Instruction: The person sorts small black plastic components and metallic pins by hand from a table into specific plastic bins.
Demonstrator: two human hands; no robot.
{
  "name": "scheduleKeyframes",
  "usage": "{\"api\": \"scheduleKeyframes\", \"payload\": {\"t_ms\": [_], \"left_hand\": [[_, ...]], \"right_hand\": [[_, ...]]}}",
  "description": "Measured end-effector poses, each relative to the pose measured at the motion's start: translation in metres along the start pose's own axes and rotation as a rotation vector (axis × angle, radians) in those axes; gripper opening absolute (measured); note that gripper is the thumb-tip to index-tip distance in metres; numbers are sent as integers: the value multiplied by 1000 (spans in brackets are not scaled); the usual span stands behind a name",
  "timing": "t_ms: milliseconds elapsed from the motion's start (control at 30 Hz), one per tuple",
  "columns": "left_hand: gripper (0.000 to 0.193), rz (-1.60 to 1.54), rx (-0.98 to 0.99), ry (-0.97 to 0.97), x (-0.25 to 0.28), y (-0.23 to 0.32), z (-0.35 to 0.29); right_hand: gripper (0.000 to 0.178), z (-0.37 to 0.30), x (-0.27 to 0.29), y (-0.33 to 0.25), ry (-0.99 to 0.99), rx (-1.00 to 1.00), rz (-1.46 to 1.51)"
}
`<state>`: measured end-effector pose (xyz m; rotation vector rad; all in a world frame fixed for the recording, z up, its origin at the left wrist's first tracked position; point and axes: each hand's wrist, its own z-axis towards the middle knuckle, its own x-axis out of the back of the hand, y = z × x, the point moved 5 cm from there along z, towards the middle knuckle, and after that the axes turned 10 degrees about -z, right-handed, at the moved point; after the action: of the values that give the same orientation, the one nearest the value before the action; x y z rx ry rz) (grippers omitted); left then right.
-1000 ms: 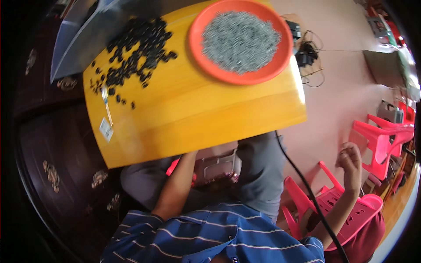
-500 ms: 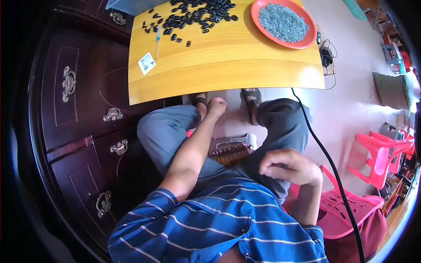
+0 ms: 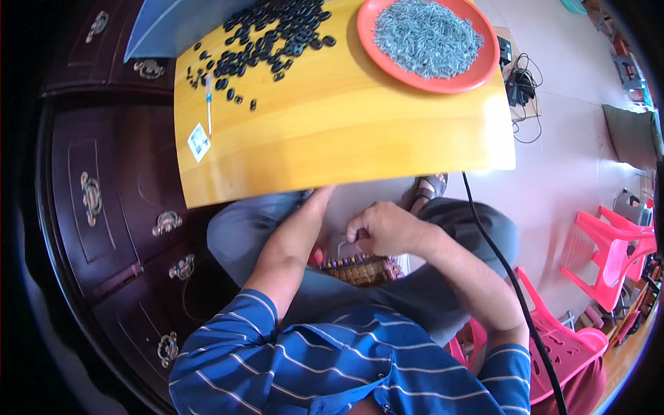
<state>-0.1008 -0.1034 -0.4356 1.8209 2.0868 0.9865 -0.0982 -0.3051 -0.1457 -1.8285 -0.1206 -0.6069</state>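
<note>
My left hand (image 3: 321, 195) reaches under the front edge of the yellow tabletop (image 3: 332, 149), which hides its fingers. Over my lap, just short of that edge, my right hand (image 3: 387, 228) is closed with its fingers curled in. Whether anything is inside it I cannot make out. Below the right hand, between my legs, sits a brown woven basket (image 3: 360, 271) with a beaded rim. On the tabletop stands an orange-red plate (image 3: 370, 52) heaped with small silvery screws (image 3: 429, 38). Many small black oval parts (image 3: 266, 48) lie scattered at the far left of it.
A thin pen-like stick (image 3: 209, 111) and a white printed card (image 3: 198, 143) lie on the table's left. A grey bin (image 3: 162, 31) stands behind. Dark drawers (image 3: 90, 166) flank my left. A black cable (image 3: 494, 232) runs past my right arm, near pink plastic chairs (image 3: 560, 346).
My left hand, a fist in front of the table before, has slid under its edge. My right hand has moved forward and left from beside my thigh. The view has shifted, with the table appearing nearer.
</note>
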Motion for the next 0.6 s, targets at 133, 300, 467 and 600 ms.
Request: {"api": "scheduleKeyframes", "payload": {"t_ms": [133,300,467,600], "left_hand": [[20,15,-28,-51,-2,40,38],[20,6,-62,-177,-38,82,72],[19,-32,-96,-277,-58,98,100],[19,-73,-135,-354,-72,108,114]], "right_hand": [[15,4,1,4,-151,-131,-370],[26,-7,-4,13,-237,-131,-262],[33,2,6,7,-241,-102,-256],[43,6,18,-1,103,-30,-328]]}}
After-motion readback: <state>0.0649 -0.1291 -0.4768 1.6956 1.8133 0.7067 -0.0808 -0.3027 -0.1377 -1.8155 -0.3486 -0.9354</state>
